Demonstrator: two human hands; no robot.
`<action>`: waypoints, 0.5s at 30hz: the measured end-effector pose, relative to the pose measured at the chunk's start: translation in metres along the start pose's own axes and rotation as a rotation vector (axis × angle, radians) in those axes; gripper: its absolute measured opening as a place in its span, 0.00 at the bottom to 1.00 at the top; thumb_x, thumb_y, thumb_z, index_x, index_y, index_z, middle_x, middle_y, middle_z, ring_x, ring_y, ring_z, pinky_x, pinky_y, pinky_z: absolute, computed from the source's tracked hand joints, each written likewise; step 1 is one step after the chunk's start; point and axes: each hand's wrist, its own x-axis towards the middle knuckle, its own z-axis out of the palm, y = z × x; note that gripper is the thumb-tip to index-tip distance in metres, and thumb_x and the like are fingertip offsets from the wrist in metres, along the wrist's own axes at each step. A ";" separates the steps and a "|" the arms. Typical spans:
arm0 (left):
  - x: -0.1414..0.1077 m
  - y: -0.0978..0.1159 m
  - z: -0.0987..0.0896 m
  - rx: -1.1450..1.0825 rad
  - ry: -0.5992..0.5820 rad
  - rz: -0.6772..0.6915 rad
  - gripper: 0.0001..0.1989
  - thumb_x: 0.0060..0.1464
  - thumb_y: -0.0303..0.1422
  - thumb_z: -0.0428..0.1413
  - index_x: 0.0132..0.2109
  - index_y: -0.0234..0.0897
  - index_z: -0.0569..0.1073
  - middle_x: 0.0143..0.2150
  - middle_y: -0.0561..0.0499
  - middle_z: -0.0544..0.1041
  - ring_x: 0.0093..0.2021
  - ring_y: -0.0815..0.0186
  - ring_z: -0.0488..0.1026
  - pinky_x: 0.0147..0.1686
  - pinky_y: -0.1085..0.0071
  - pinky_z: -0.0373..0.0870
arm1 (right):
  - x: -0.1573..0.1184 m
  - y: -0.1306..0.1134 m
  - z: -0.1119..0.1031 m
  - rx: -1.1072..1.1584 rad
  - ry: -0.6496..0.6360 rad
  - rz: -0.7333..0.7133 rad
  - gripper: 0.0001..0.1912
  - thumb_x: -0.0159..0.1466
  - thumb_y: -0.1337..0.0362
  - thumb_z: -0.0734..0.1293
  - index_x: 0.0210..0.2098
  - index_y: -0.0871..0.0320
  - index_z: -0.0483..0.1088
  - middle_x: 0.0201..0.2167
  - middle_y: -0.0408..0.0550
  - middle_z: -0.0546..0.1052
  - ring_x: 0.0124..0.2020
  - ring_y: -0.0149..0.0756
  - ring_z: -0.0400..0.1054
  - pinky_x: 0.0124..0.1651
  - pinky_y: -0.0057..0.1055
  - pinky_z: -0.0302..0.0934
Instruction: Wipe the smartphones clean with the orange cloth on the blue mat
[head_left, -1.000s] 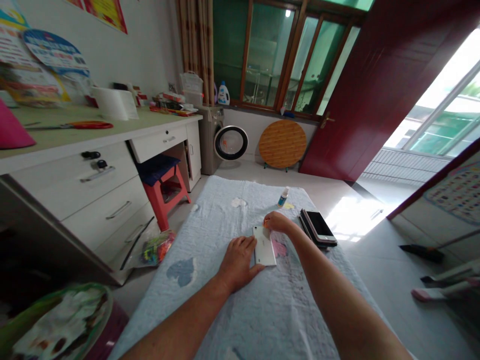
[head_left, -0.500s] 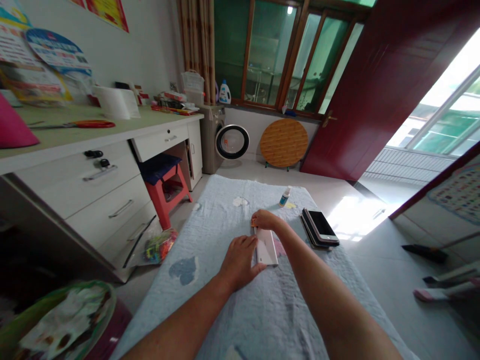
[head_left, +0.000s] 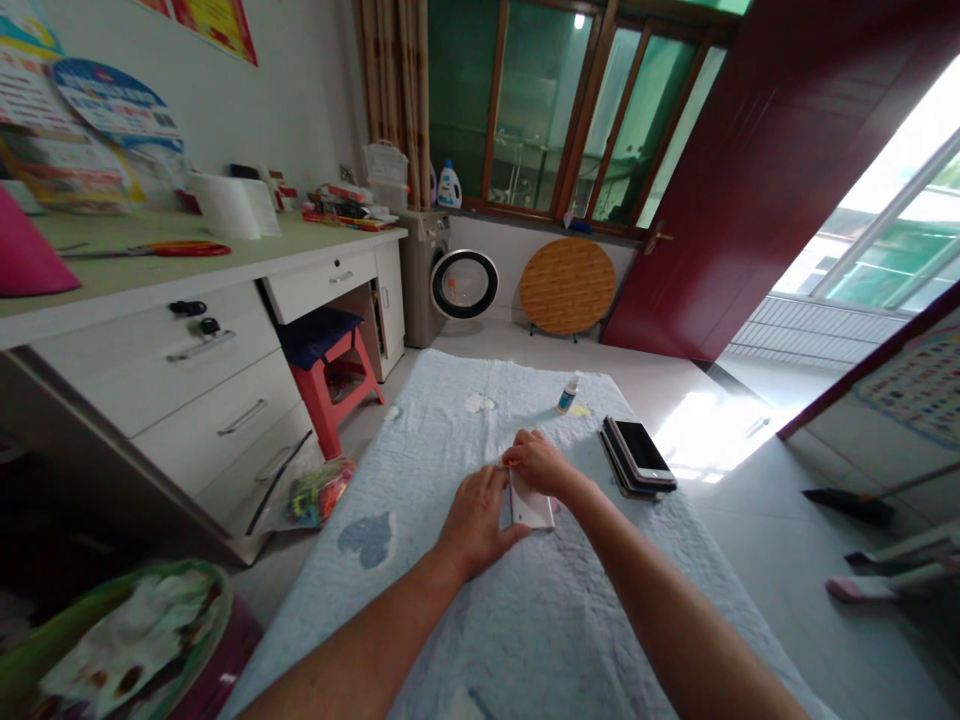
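Observation:
A thin white rectangular object, like a phone [head_left: 531, 508], lies on the light blue cloth [head_left: 435, 410] that covers the surface before me. My left hand [head_left: 478, 522] grips its left side, the thumb at the near edge and the fingers along the far left. Over its far end is my right hand [head_left: 534, 460], fingers bent and pressed together on a small orange thing, mostly hidden. To the right sits a stack of phones [head_left: 639, 455], the top one with a dark screen. Beyond my right hand stands a small bottle [head_left: 569, 393] with a blue label.
At the left are a desk [head_left: 180, 290] with drawers, a red stool [head_left: 337, 380] and a full waste bin [head_left: 150, 640]. A washing machine [head_left: 426, 270] with its door open and a round wooden tabletop [head_left: 568, 286] stand at the back.
My right hand has moved slightly nearer and to the right, now covering more of the white object's far end. My left hand has barely shifted.

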 end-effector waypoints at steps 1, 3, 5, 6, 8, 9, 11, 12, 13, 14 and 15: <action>0.000 0.000 0.001 0.001 0.012 -0.024 0.31 0.45 0.45 0.62 0.53 0.37 0.63 0.51 0.44 0.69 0.52 0.53 0.66 0.54 0.56 0.63 | -0.005 -0.003 0.001 0.000 0.000 -0.013 0.13 0.65 0.67 0.61 0.39 0.55 0.78 0.37 0.51 0.72 0.42 0.36 0.62 0.47 0.29 0.51; -0.001 -0.001 0.004 0.001 0.049 -0.043 0.33 0.44 0.44 0.63 0.53 0.35 0.61 0.52 0.41 0.66 0.54 0.52 0.65 0.55 0.56 0.64 | -0.015 -0.009 0.001 -0.006 -0.016 -0.042 0.13 0.65 0.67 0.61 0.38 0.55 0.78 0.36 0.51 0.71 0.41 0.36 0.61 0.45 0.29 0.52; -0.002 -0.004 0.009 -0.008 0.090 -0.023 0.38 0.43 0.43 0.64 0.56 0.33 0.57 0.55 0.38 0.64 0.57 0.51 0.63 0.57 0.56 0.62 | -0.022 -0.015 0.000 -0.013 -0.046 -0.058 0.12 0.64 0.67 0.62 0.38 0.54 0.78 0.37 0.51 0.70 0.40 0.36 0.60 0.44 0.29 0.52; -0.002 -0.005 0.012 -0.011 0.106 -0.013 0.40 0.43 0.42 0.64 0.58 0.32 0.55 0.57 0.37 0.63 0.59 0.50 0.62 0.58 0.55 0.61 | -0.024 -0.017 -0.001 -0.018 -0.060 -0.057 0.12 0.64 0.67 0.62 0.38 0.54 0.78 0.37 0.51 0.70 0.40 0.36 0.60 0.43 0.29 0.52; -0.003 -0.007 0.016 -0.011 0.136 0.005 0.44 0.42 0.41 0.65 0.60 0.32 0.51 0.59 0.35 0.61 0.61 0.48 0.60 0.59 0.53 0.59 | -0.022 -0.018 -0.003 -0.034 -0.077 -0.031 0.12 0.64 0.67 0.61 0.38 0.54 0.78 0.38 0.51 0.70 0.40 0.37 0.60 0.42 0.29 0.52; -0.003 -0.008 0.018 -0.009 0.150 0.016 0.45 0.43 0.41 0.65 0.61 0.33 0.49 0.60 0.35 0.61 0.62 0.48 0.59 0.60 0.52 0.59 | -0.018 -0.016 -0.004 -0.044 -0.075 -0.003 0.13 0.64 0.67 0.61 0.39 0.54 0.78 0.38 0.51 0.70 0.40 0.37 0.60 0.42 0.29 0.52; -0.003 -0.009 0.019 -0.007 0.176 0.042 0.48 0.43 0.40 0.64 0.63 0.35 0.45 0.62 0.35 0.60 0.62 0.47 0.59 0.60 0.50 0.59 | -0.008 -0.011 -0.004 -0.064 -0.060 0.066 0.14 0.65 0.67 0.60 0.40 0.54 0.77 0.39 0.52 0.70 0.41 0.38 0.61 0.42 0.29 0.52; -0.002 -0.009 0.019 -0.008 0.184 0.054 0.49 0.43 0.39 0.64 0.64 0.36 0.44 0.63 0.35 0.59 0.62 0.47 0.59 0.60 0.50 0.59 | -0.002 -0.008 -0.004 -0.070 -0.052 0.097 0.14 0.65 0.67 0.59 0.41 0.54 0.77 0.40 0.53 0.70 0.41 0.38 0.61 0.43 0.29 0.52; -0.002 -0.009 0.019 -0.009 0.189 0.062 0.50 0.43 0.39 0.64 0.65 0.36 0.42 0.63 0.35 0.58 0.63 0.47 0.59 0.60 0.49 0.59 | 0.004 -0.006 -0.003 -0.073 -0.050 0.121 0.14 0.65 0.68 0.59 0.42 0.55 0.76 0.40 0.53 0.70 0.42 0.37 0.61 0.44 0.29 0.52; -0.002 -0.009 0.019 -0.011 0.190 0.065 0.51 0.43 0.38 0.64 0.65 0.36 0.41 0.64 0.35 0.58 0.63 0.47 0.58 0.60 0.49 0.59 | 0.008 -0.003 -0.002 -0.075 -0.050 0.135 0.14 0.65 0.69 0.59 0.42 0.55 0.76 0.40 0.53 0.70 0.42 0.37 0.62 0.45 0.29 0.52; -0.002 -0.009 0.018 -0.011 0.189 0.066 0.52 0.43 0.38 0.64 0.66 0.36 0.40 0.64 0.35 0.57 0.63 0.47 0.58 0.60 0.49 0.59 | 0.012 -0.002 0.000 -0.076 -0.049 0.140 0.14 0.65 0.69 0.59 0.41 0.56 0.76 0.40 0.53 0.71 0.42 0.37 0.62 0.45 0.29 0.52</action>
